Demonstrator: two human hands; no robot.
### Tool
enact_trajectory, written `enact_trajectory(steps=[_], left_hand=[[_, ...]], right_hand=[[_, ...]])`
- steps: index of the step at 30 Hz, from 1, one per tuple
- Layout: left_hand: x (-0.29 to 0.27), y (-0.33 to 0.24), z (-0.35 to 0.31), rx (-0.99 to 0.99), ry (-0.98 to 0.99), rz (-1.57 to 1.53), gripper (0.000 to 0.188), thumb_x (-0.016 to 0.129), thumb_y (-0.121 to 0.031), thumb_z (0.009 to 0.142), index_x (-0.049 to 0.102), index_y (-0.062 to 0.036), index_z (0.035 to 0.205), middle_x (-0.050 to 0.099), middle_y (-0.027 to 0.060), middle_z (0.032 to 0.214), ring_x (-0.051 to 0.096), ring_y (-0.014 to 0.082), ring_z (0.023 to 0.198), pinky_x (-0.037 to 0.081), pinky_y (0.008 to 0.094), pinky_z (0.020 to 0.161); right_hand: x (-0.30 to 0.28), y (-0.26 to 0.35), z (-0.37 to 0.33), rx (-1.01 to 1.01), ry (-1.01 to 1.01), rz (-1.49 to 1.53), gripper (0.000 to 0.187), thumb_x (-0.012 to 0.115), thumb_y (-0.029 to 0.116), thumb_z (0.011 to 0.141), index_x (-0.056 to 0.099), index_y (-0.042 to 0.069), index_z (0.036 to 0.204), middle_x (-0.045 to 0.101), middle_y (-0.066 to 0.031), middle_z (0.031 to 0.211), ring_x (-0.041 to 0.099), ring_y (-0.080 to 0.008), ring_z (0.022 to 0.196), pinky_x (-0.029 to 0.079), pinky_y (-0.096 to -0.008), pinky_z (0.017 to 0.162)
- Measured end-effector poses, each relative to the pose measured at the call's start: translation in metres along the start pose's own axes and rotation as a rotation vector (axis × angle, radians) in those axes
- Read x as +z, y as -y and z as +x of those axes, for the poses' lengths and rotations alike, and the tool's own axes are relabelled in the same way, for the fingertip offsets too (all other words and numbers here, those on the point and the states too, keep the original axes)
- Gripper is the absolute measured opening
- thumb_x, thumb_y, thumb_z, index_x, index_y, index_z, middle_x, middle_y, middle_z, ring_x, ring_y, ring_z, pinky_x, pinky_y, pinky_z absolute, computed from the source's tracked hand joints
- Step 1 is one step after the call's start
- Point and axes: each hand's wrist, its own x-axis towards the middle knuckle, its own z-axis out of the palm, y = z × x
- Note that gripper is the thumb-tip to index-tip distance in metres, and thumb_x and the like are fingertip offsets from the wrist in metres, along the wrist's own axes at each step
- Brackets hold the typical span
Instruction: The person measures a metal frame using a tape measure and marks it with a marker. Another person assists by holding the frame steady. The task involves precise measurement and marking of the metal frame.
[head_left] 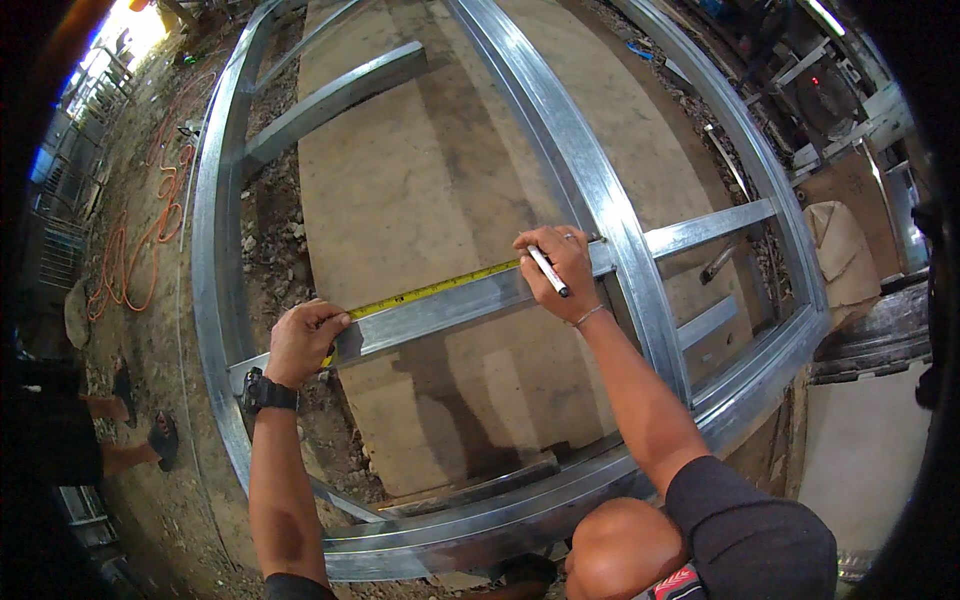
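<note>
A yellow tape measure (432,288) is stretched along the top of a shiny metal crossbar (440,318). My left hand (298,342), with a black watch on its wrist, is closed on the tape's near-left end; a bit of yellow case shows under the fingers. At the other end of the blade, my right hand (560,262) grips a white marker pen (546,269), its dark end pointing toward me. That hand rests by the crossbar, close to where it meets a long metal beam (600,185). Its fingers partly hide the tape's far end.
The crossbar belongs to a large metal frame (212,230) over flat tan boards (390,190). A short metal stub (340,95) juts inward at the far left. An orange cord (125,270) lies on the dirt at left, near another person's sandalled foot (163,440).
</note>
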Motion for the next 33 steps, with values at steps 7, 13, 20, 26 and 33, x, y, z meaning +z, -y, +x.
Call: enact_trajectory(steps=[7, 13, 20, 26, 33], left_hand=[[-0.003, 0.005, 0.007, -0.011, 0.060, 0.004, 0.027, 0.075, -0.026, 0.101, 0.078, 0.0006, 0.104, 0.068, 0.0081, 0.083, 0.064, 0.0175, 0.078, 0.050, 0.0358, 0.075], [-0.001, 0.019, 0.012, -0.074, 0.140, -0.187, 0.025, 0.075, -0.018, 0.102, 0.076, 0.0066, 0.103, 0.065, 0.0032, 0.083, 0.061, 0.0132, 0.082, 0.048, 0.0337, 0.076], [0.000, 0.012, 0.003, 0.047, 0.036, 0.033, 0.021, 0.076, -0.020, 0.100, 0.078, 0.0008, 0.103, 0.067, 0.0104, 0.086, 0.065, 0.0216, 0.085, 0.050, 0.0374, 0.077], [0.004, -0.002, -0.002, 0.132, -0.076, 0.007, 0.022, 0.073, -0.026, 0.097, 0.079, -0.0049, 0.100, 0.072, 0.0142, 0.093, 0.070, 0.0371, 0.092, 0.053, 0.0459, 0.083], [0.001, 0.001, 0.001, 0.091, 0.006, 0.102, 0.024, 0.073, -0.026, 0.097, 0.079, -0.0045, 0.105, 0.074, 0.0138, 0.096, 0.072, 0.0343, 0.095, 0.054, 0.0431, 0.084]], right_hand=[[0.001, -0.003, 0.002, 0.031, -0.009, 0.028, 0.018, 0.072, 0.013, 0.091, 0.072, 0.015, 0.108, 0.075, -0.0018, 0.100, 0.069, -0.0240, 0.098, 0.039, -0.0431, 0.108], [0.001, -0.005, 0.006, -0.002, 0.032, -0.012, 0.012, 0.072, 0.012, 0.096, 0.070, 0.017, 0.106, 0.074, -0.0012, 0.101, 0.068, -0.0227, 0.102, 0.035, -0.0441, 0.111], [0.008, -0.002, 0.005, 0.013, 0.050, -0.118, 0.015, 0.072, 0.013, 0.096, 0.067, 0.019, 0.109, 0.074, -0.0019, 0.108, 0.067, -0.0260, 0.106, 0.035, -0.0460, 0.107], [0.006, -0.006, 0.004, 0.000, 0.039, -0.096, 0.017, 0.072, 0.012, 0.095, 0.068, 0.019, 0.109, 0.073, -0.0007, 0.107, 0.067, -0.0256, 0.105, 0.035, -0.0454, 0.107], [0.009, -0.001, 0.003, -0.017, -0.015, -0.148, 0.010, 0.072, 0.017, 0.096, 0.070, 0.016, 0.106, 0.073, -0.0024, 0.101, 0.067, -0.0256, 0.100, 0.037, -0.0447, 0.109]])
